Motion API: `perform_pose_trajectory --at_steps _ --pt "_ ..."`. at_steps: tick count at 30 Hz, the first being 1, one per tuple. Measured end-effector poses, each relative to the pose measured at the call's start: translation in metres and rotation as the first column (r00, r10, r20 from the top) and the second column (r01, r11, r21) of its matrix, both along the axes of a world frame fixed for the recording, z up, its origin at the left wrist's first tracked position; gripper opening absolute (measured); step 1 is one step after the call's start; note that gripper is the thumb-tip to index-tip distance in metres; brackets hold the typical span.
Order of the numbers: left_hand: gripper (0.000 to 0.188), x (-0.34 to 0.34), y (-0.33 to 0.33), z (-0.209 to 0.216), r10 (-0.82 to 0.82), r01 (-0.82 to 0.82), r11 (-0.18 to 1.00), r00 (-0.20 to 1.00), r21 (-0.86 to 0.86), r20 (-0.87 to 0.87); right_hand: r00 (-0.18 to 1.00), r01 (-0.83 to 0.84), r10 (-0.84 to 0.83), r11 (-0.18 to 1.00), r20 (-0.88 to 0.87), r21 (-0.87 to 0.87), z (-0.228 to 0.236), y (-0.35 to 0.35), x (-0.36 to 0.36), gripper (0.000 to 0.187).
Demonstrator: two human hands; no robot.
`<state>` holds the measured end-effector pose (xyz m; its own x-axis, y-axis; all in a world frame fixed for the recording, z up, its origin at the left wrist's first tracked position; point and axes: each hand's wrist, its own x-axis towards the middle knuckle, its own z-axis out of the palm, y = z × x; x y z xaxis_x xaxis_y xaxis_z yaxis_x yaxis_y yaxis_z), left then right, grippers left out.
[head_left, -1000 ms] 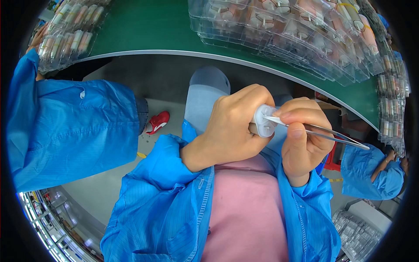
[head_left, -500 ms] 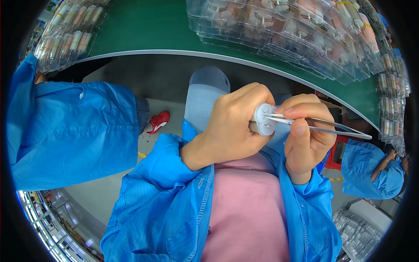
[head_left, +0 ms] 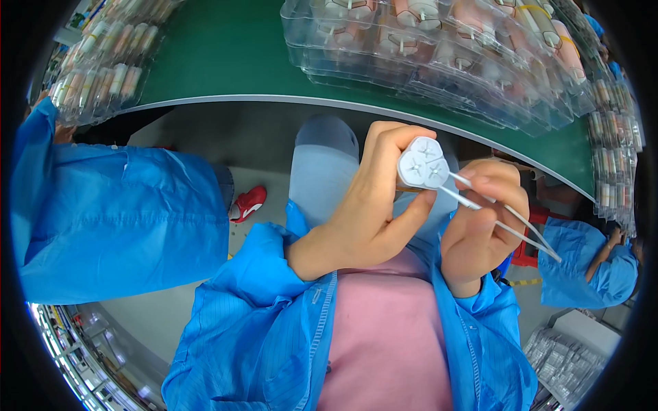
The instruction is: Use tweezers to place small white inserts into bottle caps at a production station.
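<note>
My left hand [head_left: 373,198] is closed around a white three-lobed part [head_left: 423,164], above my lap. Its face is turned up and shows a star-shaped mark in each lobe; most of its body is hidden in my fingers. Between the thumb and fingers of my right hand [head_left: 483,222] is a pair of metal tweezers [head_left: 519,231]. The tweezer tips reach the right-hand edge of the white part; whether they touch it I cannot tell. The bent end of the tweezers points down and to the right.
Ahead is a green table [head_left: 226,61] with a pale edge. Stacked clear plastic trays [head_left: 439,75] hold cylindrical parts; more trays [head_left: 103,75] stand at the left. A person in a blue coat [head_left: 123,219] sits close on my left, another blue-clad person [head_left: 576,260] farther right.
The white part has turned so its three-lobed face shows fully. The tweezer tips have moved from its face to its edge, and their bent end has dropped lower.
</note>
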<state>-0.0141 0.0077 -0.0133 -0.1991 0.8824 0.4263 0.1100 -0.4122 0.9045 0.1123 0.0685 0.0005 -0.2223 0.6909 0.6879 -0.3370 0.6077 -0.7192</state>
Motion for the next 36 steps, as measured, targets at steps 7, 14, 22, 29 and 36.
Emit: perform_pose_trajectory --at_steps 7,14,22,29,36 --pt "0.05 0.009 -0.002 0.005 -0.015 0.016 0.999 1.0 -0.052 0.019 0.976 -0.035 -0.022 0.966 0.216 0.254 0.012 0.014 0.012 0.024" --pt "0.048 0.007 -0.003 0.01 -0.026 0.025 1.0 0.995 -0.015 -0.101 0.975 -0.065 0.008 0.966 0.222 0.25 0.012 0.015 0.015 0.022" --pt "0.049 0.007 -0.003 0.01 -0.029 0.029 1.0 0.992 -0.005 -0.121 0.972 -0.077 0.009 0.956 0.236 0.281 0.013 0.016 0.015 0.022" --pt "0.048 -0.001 -0.004 0.006 -0.018 0.017 1.0 0.993 -0.014 -0.117 0.968 -0.072 -0.002 0.956 0.251 0.285 0.012 0.016 0.011 0.023" --pt "0.048 -0.004 -0.003 0.004 -0.001 0.004 1.0 0.984 0.018 -0.181 0.967 -0.075 -0.002 0.954 0.256 0.289 0.009 0.017 0.007 0.023"
